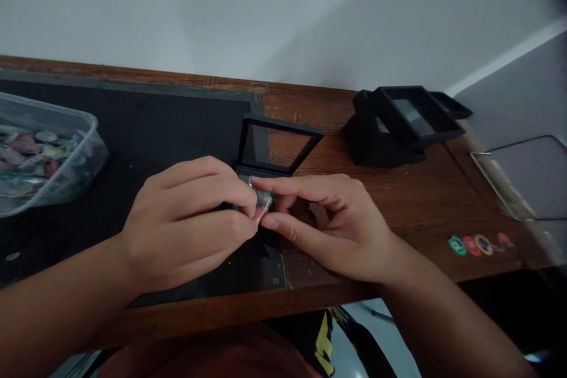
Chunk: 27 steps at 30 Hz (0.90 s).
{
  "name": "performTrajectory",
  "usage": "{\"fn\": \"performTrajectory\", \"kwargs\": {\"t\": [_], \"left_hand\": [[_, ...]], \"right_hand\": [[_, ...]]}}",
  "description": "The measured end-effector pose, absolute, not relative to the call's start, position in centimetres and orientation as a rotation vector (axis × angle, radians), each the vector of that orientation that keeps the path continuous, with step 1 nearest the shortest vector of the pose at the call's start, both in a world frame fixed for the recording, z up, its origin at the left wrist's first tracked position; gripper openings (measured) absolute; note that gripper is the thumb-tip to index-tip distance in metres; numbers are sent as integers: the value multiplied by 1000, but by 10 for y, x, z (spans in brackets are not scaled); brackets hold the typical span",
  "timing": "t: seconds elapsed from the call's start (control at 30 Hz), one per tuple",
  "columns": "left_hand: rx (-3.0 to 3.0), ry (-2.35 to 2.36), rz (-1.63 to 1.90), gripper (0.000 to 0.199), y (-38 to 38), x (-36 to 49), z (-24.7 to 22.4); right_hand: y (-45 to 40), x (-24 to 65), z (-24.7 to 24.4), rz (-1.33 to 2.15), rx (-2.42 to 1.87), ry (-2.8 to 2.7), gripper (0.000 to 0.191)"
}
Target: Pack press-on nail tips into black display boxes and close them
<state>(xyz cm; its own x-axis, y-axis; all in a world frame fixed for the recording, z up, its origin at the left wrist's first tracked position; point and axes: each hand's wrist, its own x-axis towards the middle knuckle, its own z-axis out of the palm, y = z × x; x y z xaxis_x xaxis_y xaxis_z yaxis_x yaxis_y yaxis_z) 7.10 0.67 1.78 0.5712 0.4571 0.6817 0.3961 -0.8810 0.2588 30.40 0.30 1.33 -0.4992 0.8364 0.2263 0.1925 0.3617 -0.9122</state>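
Observation:
A small, shiny clear plastic packet (264, 202) is between my hands, and its contents are too small to make out. My left hand (190, 221) pinches it from the left, with the fingers bent and pressed together. From the other side, my right hand (328, 224) grips its edge with thumb and forefinger, the other fingers curled behind. Just beyond the fingertips stands a black hinged display frame (283, 124), its lid raised with a clear window in it. My hands partly cover the lower half of this frame.
At left is a clear plastic tub (95, 130) of mixed, wrapped-looking pieces. Several black frames (398, 124) are heaped at the back right. Round coloured pieces (482, 244) lie near the right front edge. A black mat (186, 124) covers the left of the wooden table (376, 189), against a wall.

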Motion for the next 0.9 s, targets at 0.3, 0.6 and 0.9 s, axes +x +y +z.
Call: {"fn": "performTrajectory", "kwargs": {"t": [0.3, 0.6, 0.9], "left_hand": [[2752, 746, 1280, 25, 9, 71, 16], [2732, 766, 1170, 25, 5, 68, 21], [2742, 655, 1389, 26, 8, 68, 8]], "right_hand": [[-2, 299, 15, 1050, -904, -1961, 35], [-6, 299, 18, 903, -853, -1952, 30], [-4, 303, 19, 778, -870, -2025, 29]]}}
